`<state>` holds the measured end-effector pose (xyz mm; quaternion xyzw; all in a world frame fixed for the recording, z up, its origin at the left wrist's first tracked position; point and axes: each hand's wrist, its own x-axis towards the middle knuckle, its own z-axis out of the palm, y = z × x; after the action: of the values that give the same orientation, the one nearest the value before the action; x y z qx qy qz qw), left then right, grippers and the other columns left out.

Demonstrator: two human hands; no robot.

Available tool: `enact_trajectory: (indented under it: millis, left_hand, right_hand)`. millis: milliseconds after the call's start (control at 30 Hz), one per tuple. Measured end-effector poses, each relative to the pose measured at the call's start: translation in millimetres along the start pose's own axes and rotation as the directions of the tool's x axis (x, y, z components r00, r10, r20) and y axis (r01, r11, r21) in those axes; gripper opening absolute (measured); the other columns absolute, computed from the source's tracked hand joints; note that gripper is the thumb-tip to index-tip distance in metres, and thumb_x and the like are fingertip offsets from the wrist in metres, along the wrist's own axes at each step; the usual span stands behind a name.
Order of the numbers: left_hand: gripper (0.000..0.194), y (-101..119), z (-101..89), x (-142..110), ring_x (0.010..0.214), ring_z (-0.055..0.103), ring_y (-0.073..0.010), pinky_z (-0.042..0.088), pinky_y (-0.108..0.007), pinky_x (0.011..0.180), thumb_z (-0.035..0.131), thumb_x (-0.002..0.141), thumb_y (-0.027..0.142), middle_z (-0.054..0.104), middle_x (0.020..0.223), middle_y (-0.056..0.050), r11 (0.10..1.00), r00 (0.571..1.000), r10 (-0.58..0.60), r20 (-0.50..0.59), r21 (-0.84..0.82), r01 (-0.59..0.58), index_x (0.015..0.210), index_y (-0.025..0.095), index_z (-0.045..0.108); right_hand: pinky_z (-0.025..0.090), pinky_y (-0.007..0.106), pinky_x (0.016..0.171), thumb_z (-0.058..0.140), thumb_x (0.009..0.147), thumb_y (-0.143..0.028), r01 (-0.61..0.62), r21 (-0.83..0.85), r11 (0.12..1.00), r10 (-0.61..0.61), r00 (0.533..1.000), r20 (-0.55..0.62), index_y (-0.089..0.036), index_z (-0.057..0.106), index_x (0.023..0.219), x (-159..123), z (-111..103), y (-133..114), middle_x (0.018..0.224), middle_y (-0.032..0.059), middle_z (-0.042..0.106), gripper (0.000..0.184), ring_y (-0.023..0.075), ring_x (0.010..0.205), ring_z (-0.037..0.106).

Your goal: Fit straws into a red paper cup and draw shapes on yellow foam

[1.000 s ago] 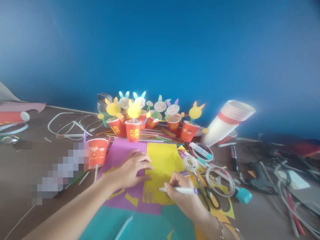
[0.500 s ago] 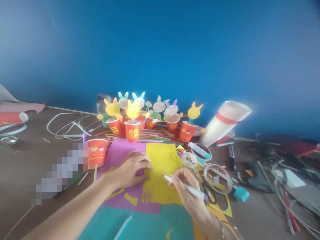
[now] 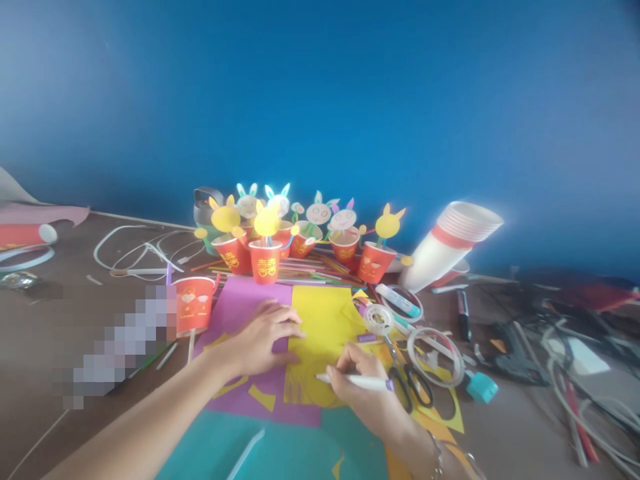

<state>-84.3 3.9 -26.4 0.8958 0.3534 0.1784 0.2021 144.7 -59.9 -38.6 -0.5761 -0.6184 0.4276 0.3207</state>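
Observation:
With its fingers pinched around a white marker (image 3: 367, 382), my right hand (image 3: 357, 373) rests low on a yellow sheet of paper (image 3: 323, 317). The marker's tip is at the paper, by a drawn round outline and some scribbled strokes. My left hand (image 3: 270, 337) lies flat with fingers spread over the left edge of the yellow sheet and the purple paper (image 3: 250, 300) under it. A purple marker cap (image 3: 367, 338) lies just beyond my right hand. Black-handled scissors (image 3: 417, 387) are right beside that hand.
Red paper cups (image 3: 266, 263) with paper rabbit figures stand behind the sheets. A stack of white cups (image 3: 445, 243) leans at right. Tape rolls (image 3: 436, 357), a glue gun (image 3: 517, 357) and cables (image 3: 575, 387) lie right. Another red cup (image 3: 193, 307) is left; teal paper (image 3: 280, 447) lies in front.
My right hand lifted the marker tip slightly away and to the right, then came back down to the drawn outline. My left hand has stayed in place.

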Motion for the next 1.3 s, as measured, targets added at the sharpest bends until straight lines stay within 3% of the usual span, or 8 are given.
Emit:
enact_trajectory:
  millis: [1300]
  left_hand:
    - [0.033, 1.0, 0.1, 2.0, 0.111, 0.058, -0.0270, 0.033, -0.047, 0.108, 0.077, 0.076, 0.037, 0.065, 0.116, -0.007, 1.000, 1.000, -0.007, -0.007, 0.014, 0.007, 0.105, 0.023, 0.070]
  right_hand:
    - [0.032, 0.019, 0.044, 0.057, 0.081, -0.031, 0.013, -0.010, 1.000, -0.013, 0.999, 0.032, -0.022, 0.039, 0.063, -0.1, 1.2, 4.4, 0.053, -0.0074, 0.041, 0.027, 0.0092, 0.049, 0.038]
